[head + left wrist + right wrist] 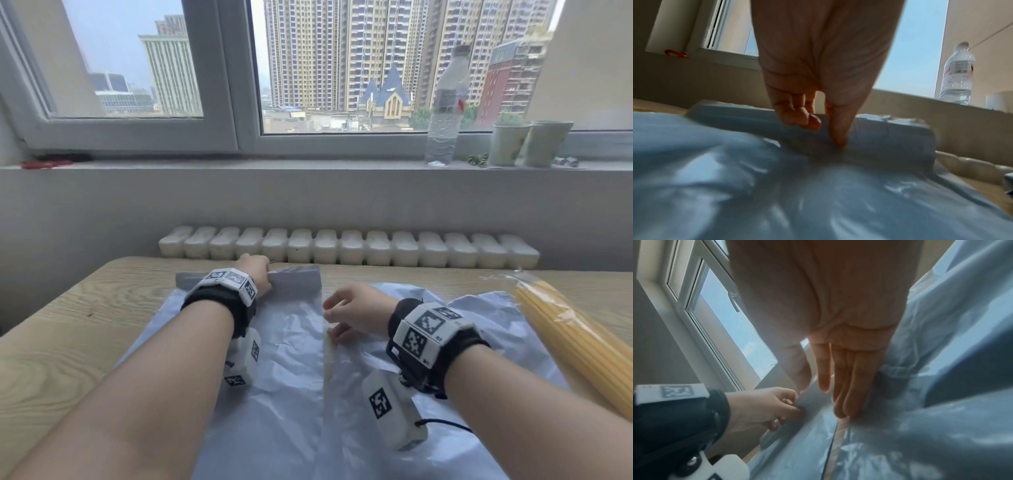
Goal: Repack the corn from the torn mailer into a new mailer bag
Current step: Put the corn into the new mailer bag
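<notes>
Left hand (pixel 257 274) pinches the mailer (pixel 287 342) flap (pixel 298 279); right hand (pixel 356 313), fingers loosely extended, rests on the mailer's edge.

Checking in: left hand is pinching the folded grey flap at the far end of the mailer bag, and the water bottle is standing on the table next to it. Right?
Not quite. The left hand does pinch the folded grey flap of the mailer bag, but the water bottle stands on the windowsill, not on the table. The head view shows it.
</notes>
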The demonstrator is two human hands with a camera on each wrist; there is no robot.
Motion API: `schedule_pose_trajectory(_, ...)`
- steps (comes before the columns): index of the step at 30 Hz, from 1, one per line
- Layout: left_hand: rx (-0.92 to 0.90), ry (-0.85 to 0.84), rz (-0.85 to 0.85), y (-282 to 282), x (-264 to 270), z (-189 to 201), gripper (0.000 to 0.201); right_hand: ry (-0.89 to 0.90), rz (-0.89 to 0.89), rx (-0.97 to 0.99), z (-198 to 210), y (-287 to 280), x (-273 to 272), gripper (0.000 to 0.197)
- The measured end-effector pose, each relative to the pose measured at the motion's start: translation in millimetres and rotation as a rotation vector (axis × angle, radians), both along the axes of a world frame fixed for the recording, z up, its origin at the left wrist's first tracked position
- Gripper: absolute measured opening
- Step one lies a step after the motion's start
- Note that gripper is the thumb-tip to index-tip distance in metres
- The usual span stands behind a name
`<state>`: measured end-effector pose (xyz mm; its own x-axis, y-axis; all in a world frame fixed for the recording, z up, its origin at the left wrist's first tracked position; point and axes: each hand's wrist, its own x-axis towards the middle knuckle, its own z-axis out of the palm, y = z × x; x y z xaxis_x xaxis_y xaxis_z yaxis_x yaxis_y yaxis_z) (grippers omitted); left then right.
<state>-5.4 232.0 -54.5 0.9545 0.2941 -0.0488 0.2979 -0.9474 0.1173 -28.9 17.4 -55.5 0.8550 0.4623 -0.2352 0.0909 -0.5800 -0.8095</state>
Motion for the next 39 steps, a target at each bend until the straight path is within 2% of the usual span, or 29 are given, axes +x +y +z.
schedule_pose_trajectory(4,-0.096,-0.122,-0.016,-2,-14,22,0.023,-0.047,-0.181,0.16,3,0,3,0.043)
schedule_pose_trajectory(6,-0.197,-0.131,-0.047,-5,-20,34,0.017,-0.076,-0.197,0.24,12,1,2,0.057)
schedule_pose_trajectory(8,-0.298,-0.106,-0.066,-9,-27,44,0.009,-0.124,-0.17,0.292,23,6,-2,0.061)
schedule_pose_trajectory(10,-0.398,-0.1,-0.08,-12,-35,55,0.012,-0.184,-0.155,0.356,37,13,-8,0.045)
schedule_pose_trajectory(12,-0.49,-0.134,-0.038,-17,-43,67,0.014,-0.28,-0.172,0.383,50,18,-14,0.008)
schedule_pose_trajectory(14,-0.607,-0.224,0.061,-18,-49,79,0.013,-0.338,-0.203,0.388,59,20,-18,0.02)
schedule_pose_trajectory(16,-0.693,-0.351,0.194,-15,-56,85,0.021,-0.317,-0.186,0.391,65,20,-24,0.025)
schedule_pose_trajectory(18,-0.577,-0.447,0.262,-9,-64,87,0.024,-0.294,-0.12,0.385,68,18,-36,0.024)
schedule_pose_trajectory(19,-0.503,-0.487,0.284,-7,-68,87,0.015,-0.279,-0.077,0.38,69,17,-43,0.023)
schedule_pose_trajectory(20,-0.464,-0.507,0.316,-6,-72,86,0.02,-0.264,-0.033,0.385,69,16,-50,0.019)
schedule_pose_trajectory(23,-0.511,-0.557,0.398,-12,-80,86,0.064,-0.227,0.026,0.389,73,12,-67,0.008)
schedule_pose_trajectory(26,-0.511,-0.66,0.406,-28,-90,97,0.084,-0.314,-0.028,0.33,83,0,-72,0.009)
schedule_pose_trajectory(28,-0.516,-0.639,0.4,-35,-96,109,0.1,-0.408,-0.082,0.276,92,-12,-74,0.011)
schedule_pose_trajectory(30,-0.543,-0.569,0.344,-43,-101,124,0.112,-0.506,-0.074,0.204,99,-20,-74,0.02)
schedule_pose_trajectory(32,-0.545,-0.539,0.222,-57,-105,140,0.111,-0.56,-0.01,0.147,108,-24,-77,0.039)
schedule_pose_trajectory(34,-0.524,-0.53,0.052,-75,-109,154,0.098,-0.544,0.034,0.129,116,-25,-82,0.053)
schedule_pose_trajectory(35,-0.485,-0.52,-0.03,-84,-110,159,0.09,-0.527,0.035,0.129,119,-26,-85,0.053)
schedule_pose_trajectory(37,-0.345,-0.464,-0.164,-102,-114,169,0.079,-0.534,0.003,0.1,121,-31,-89,0.051)
schedule_pose_trajectory(39,-0.156,-0.373,-0.29,-118,-118,171,0.066,-0.614,-0.034,0.02,122,-41,-92,0.053)
